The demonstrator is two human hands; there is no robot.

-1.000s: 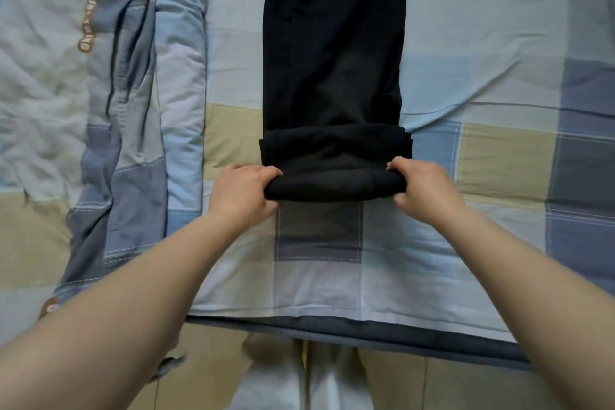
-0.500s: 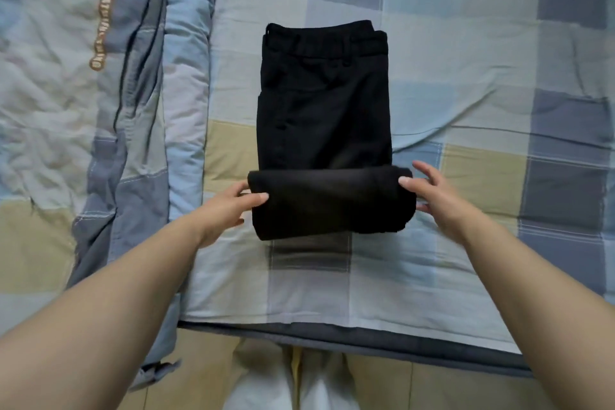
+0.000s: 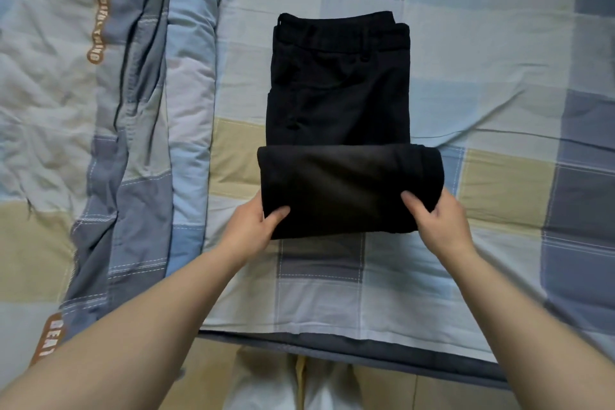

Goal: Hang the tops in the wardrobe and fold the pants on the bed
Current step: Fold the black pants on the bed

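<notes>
— Two hands were on the bundle, one at each end. The left hand (image 3: 256, 226) gripped the near left corner of the folded part of the black pants (image 3: 339, 103), thumb on top and fingers tucked beneath; the right hand (image 3: 439, 220) held the near right corner the same way.

— Why at the corners and not in the middle?

— I'd judge it kept the thick fold (image 3: 346, 191) square across its whole width, so neither side would sag or twist as it turned over toward the waistband (image 3: 342, 32).

— And where did the pants lie?

— Flat on the checked bedsheet (image 3: 499, 60), close to the near edge of the bed, waistband at the far end. The folded leg section sat on the lower part of them, its near edge raised slightly in the hands. A rumpled quilt (image 3: 100, 110) lay well to the left, apart from them.

— Why so near the edge?

— Probably so the person, standing at the bedside, could reach both ends without leaning.

— How far along was it?

— This pair looked one or two turns from done. No tops or wardrobe were in view, so that half I couldn't judge.
</notes>
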